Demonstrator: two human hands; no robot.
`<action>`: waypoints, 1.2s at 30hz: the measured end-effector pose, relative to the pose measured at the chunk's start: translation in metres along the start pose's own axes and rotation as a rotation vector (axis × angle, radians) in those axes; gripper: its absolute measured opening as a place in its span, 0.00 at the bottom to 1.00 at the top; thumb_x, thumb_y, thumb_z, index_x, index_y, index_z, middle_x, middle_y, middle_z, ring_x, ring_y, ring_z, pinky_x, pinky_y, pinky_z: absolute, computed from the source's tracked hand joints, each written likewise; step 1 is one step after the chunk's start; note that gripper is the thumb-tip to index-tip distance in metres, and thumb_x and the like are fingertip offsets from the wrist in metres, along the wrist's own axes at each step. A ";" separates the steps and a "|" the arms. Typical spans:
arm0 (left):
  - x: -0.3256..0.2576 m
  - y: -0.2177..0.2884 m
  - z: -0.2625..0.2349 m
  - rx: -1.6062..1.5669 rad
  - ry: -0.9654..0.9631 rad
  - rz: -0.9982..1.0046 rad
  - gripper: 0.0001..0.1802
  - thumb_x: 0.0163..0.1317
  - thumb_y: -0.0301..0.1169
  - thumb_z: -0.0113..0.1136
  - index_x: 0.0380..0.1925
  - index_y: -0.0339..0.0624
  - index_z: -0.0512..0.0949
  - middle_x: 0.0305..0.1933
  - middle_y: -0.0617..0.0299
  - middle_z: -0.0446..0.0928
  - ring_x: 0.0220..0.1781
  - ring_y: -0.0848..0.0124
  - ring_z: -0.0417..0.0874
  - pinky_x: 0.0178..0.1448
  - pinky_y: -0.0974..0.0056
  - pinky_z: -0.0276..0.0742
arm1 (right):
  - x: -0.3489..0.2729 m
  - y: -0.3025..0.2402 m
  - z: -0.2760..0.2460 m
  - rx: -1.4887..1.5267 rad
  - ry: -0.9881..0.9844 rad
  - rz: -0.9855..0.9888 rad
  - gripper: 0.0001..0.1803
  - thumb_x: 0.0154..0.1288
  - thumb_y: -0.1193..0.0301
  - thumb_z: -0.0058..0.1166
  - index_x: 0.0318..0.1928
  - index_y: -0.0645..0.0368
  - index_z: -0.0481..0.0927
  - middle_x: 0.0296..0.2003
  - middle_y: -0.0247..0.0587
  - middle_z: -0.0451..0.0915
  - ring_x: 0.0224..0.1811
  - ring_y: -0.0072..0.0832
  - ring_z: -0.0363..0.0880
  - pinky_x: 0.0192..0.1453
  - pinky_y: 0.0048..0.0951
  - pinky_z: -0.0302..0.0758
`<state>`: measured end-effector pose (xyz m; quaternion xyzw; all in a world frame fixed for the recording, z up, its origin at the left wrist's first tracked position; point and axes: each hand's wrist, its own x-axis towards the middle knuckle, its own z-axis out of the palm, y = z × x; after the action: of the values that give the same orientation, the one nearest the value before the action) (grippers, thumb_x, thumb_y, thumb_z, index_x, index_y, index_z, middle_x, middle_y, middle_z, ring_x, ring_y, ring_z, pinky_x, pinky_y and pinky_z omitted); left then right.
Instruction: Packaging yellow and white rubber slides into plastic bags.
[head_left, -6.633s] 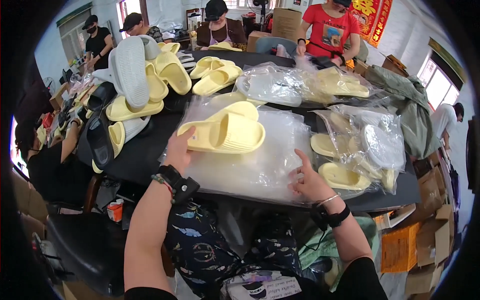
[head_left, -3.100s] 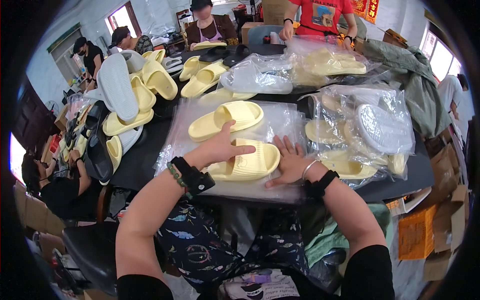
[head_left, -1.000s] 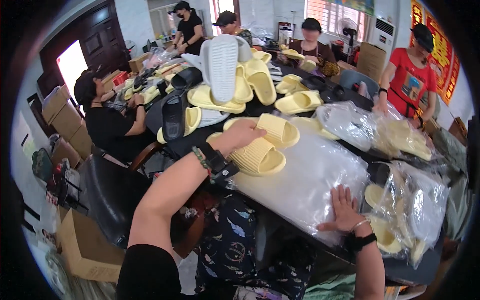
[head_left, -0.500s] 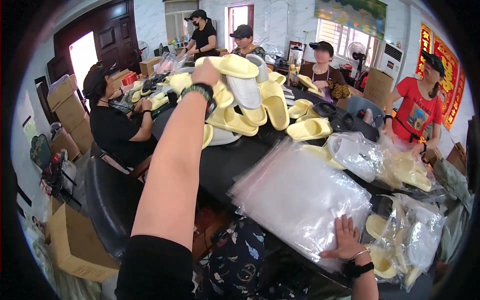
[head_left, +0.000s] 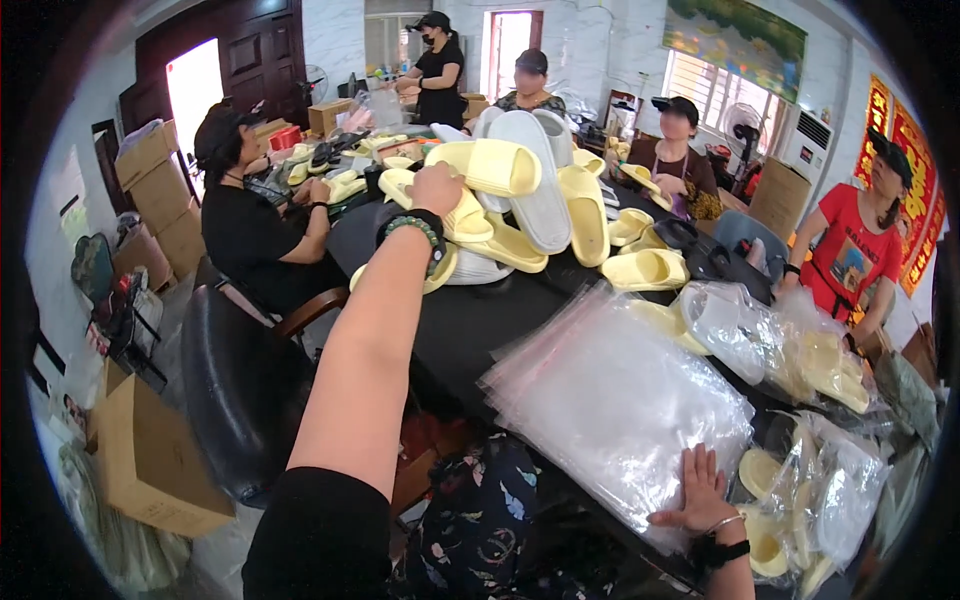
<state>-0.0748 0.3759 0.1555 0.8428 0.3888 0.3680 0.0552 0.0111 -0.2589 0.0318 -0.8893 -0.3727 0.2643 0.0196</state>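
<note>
My left hand (head_left: 437, 188) reaches over the slipper pile and is closed on a yellow slipper (head_left: 500, 166), whose broad strap end points right. Right beside it, a grey slipper (head_left: 543, 205) leans steeply on the pile. More yellow slippers (head_left: 583, 212) lie heaped around and below; parts of them are hidden by my hand. With fingers spread, my right hand (head_left: 697, 492) rests flat on a stack of clear plastic bags (head_left: 620, 405) near the table edge. Bagged yellow slippers (head_left: 768, 540) lie just right of that hand.
Further bagged slippers (head_left: 830, 365) lie along the right side of the black table (head_left: 440, 330). Black slippers (head_left: 722, 262) sit behind the bags. A black chair (head_left: 235, 390) and an open cardboard box (head_left: 160, 455) stand at left. Several people work around the table, one in red (head_left: 850, 235).
My left hand has drawn the yellow slipper slightly nearer to me, and the grey slipper beside it shows more fully. The view has shifted a little. My right hand stays on the bags.
</note>
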 end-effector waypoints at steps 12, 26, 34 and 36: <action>-0.034 0.029 -0.007 0.008 0.013 -0.065 0.20 0.58 0.43 0.60 0.45 0.43 0.78 0.51 0.51 0.77 0.58 0.50 0.75 0.60 0.33 0.64 | -0.003 -0.002 -0.002 0.012 -0.004 0.025 0.83 0.34 0.29 0.66 0.73 0.66 0.28 0.74 0.62 0.21 0.76 0.53 0.11 0.74 0.59 0.21; -0.239 0.251 -0.038 -0.746 -0.269 0.900 0.15 0.52 0.37 0.63 0.38 0.43 0.80 0.41 0.53 0.79 0.46 0.53 0.79 0.54 0.50 0.71 | -0.009 0.006 0.004 -0.085 0.036 0.065 0.80 0.36 0.32 0.67 0.74 0.64 0.30 0.74 0.63 0.25 0.76 0.59 0.19 0.74 0.63 0.30; -0.358 0.239 0.034 -0.366 -0.863 1.006 0.21 0.51 0.43 0.67 0.42 0.44 0.79 0.47 0.52 0.75 0.57 0.51 0.74 0.56 0.35 0.67 | -0.005 0.000 -0.002 -0.020 0.129 -0.015 0.77 0.38 0.34 0.68 0.74 0.64 0.35 0.74 0.66 0.32 0.77 0.60 0.26 0.75 0.61 0.34; -0.355 0.244 0.034 -0.351 -0.933 1.045 0.23 0.50 0.43 0.68 0.45 0.47 0.78 0.49 0.53 0.75 0.59 0.52 0.72 0.56 0.35 0.67 | -0.012 0.008 0.003 -0.038 0.211 -0.002 0.76 0.37 0.33 0.68 0.74 0.66 0.38 0.73 0.68 0.37 0.76 0.63 0.30 0.75 0.60 0.38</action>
<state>-0.0536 -0.0335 0.0186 0.9667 -0.1941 0.0049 0.1667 0.0080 -0.2731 0.0325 -0.9121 -0.3743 0.1619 0.0421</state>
